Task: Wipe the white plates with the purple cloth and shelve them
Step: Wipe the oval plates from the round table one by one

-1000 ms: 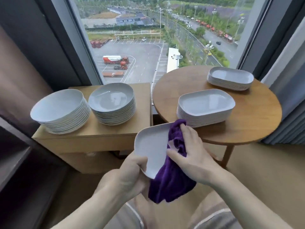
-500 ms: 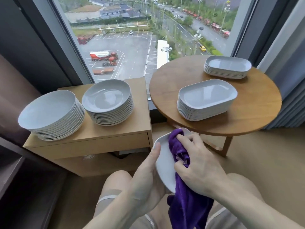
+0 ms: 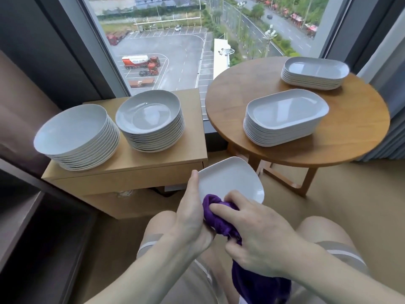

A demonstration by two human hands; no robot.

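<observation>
A white oblong plate (image 3: 230, 179) is held above my knees, its far end pointing away from me. My left hand (image 3: 192, 218) grips its left edge, thumb along the rim. My right hand (image 3: 256, 233) holds the purple cloth (image 3: 221, 218) bunched against the plate's near end; the rest of the cloth hangs down below my wrist. Two stacks of white oblong plates (image 3: 285, 117) (image 3: 314, 72) stand on the round wooden table (image 3: 355, 137). Two stacks of white round plates (image 3: 74, 137) (image 3: 151, 120) stand on the low wooden cabinet (image 3: 131, 172).
A large window (image 3: 197, 40) lies straight ahead. Dark shelving (image 3: 28, 227) runs along the left side. A grey curtain (image 3: 394, 128) hangs at the right. Tan floor lies between the table's legs and my knees.
The cloth and my right hand have slid from the plate's far part down to its near end. The plate has turned flatter, showing more of its face.
</observation>
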